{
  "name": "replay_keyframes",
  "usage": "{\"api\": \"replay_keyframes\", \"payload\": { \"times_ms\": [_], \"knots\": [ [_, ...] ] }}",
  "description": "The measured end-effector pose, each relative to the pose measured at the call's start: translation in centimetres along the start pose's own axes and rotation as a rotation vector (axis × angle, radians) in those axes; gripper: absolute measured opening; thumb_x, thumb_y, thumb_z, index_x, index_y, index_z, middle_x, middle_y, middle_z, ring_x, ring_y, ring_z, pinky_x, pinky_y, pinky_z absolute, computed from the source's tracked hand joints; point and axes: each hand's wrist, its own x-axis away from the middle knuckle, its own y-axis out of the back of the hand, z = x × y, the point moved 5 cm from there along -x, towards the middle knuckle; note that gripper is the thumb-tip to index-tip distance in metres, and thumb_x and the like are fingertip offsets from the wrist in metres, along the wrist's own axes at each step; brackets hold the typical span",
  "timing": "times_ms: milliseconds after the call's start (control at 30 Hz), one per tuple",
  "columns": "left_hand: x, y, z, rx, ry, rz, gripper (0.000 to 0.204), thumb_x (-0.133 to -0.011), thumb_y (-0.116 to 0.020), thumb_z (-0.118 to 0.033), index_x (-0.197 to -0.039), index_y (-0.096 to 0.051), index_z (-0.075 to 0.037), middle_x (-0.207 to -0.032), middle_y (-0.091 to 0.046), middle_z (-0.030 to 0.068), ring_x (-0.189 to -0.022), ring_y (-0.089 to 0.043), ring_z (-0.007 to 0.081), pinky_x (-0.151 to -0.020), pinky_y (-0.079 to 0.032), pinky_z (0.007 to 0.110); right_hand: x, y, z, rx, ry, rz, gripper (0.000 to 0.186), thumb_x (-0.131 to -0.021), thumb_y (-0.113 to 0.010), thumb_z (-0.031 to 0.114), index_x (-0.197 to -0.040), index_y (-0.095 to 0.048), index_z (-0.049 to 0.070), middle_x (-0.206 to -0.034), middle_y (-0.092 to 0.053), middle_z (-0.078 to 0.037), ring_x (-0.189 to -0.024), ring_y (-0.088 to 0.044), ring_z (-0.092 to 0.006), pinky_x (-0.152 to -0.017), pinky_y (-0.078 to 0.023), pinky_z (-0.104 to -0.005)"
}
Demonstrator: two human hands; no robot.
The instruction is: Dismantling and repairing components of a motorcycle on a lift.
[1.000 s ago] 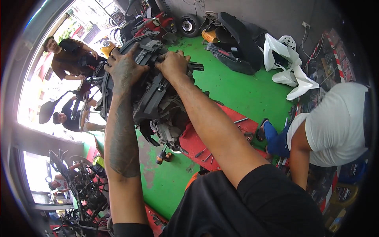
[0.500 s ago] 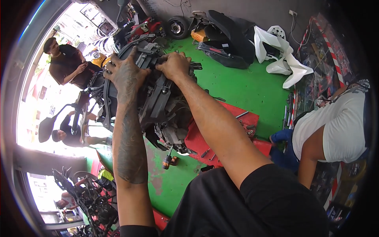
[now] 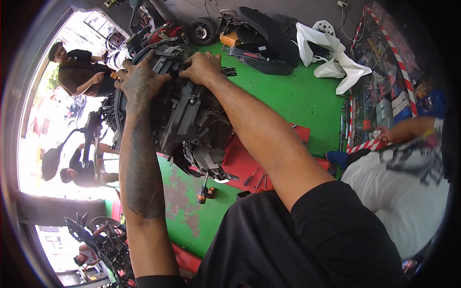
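A stripped-down motorcycle (image 3: 185, 113) with dark plastic and bare frame parts stands in front of me. My left hand (image 3: 141, 82), on a tattooed forearm, lies over its upper part with fingers spread and thumb reaching toward the right hand. Just to the right, my right hand (image 3: 204, 69) is closed, fingers bent down at a black part on top of the motorcycle. What its fingertips grip is hidden. A power drill (image 3: 205, 194) stands on the green floor below the motorcycle.
A red platform (image 3: 247, 161) with tools lies under the motorcycle. White fairings (image 3: 331, 60), a black seat and body section (image 3: 271, 43) and a wheel (image 3: 201, 31) are at the back. A co-worker in a white shirt (image 3: 394, 192) is at right, beside a glass display case (image 3: 379, 81). Other people are at left.
The view has shifted slightly, and both hands stay at the same spot on the motorcycle. The co-worker at right has turned and now stretches an arm toward the display case.
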Motion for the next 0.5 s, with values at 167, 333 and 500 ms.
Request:
{"api": "replay_keyframes", "payload": {
  "times_ms": [167, 333, 500],
  "knots": [
    [0.1, 0.4, 0.1, 0.018, 0.004, 0.038, 0.091, -0.064, -0.088, -0.048, -0.148, -0.053, -0.039, -0.141, -0.048, 0.0259, -0.131, -0.045, 0.0516, -0.110, -0.034, 0.063, -0.1, 0.0, -0.4, 0.003, 0.040, -0.010, 0.044, -0.073, -0.084, 0.050, -0.110, -0.081, 0.026, -0.116, -0.075, -0.005, -0.121, -0.060, -0.0259, -0.111, -0.033, -0.0488],
    [0.0, 0.9, -0.1, -0.041, 0.013, 0.060, 0.091, -0.063, -0.088, -0.051, -0.147, -0.055, -0.039, -0.144, -0.046, 0.0257, -0.132, -0.046, 0.0499, -0.108, -0.035, 0.064, 0.3, 0.0, -0.1, -0.051, 0.121, 0.033, 0.052, -0.074, -0.083, 0.049, -0.115, -0.079, 0.018, -0.115, -0.074, -0.011, -0.123, -0.059, -0.0301, -0.111, -0.035, -0.0518],
    [0.7, 0.6, -1.1, -0.055, 0.008, -0.036, 0.091, -0.063, -0.089, -0.047, -0.147, -0.055, -0.037, -0.147, -0.043, 0.0275, -0.134, -0.044, 0.0513, -0.108, -0.034, 0.067, -0.3, 0.0, -1.0, -0.069, 0.097, 0.036, 0.049, -0.074, -0.083, 0.046, -0.113, -0.079, 0.017, -0.110, -0.075, -0.010, -0.121, -0.060, -0.0295, -0.110, -0.036, -0.0506]
  ]
}}
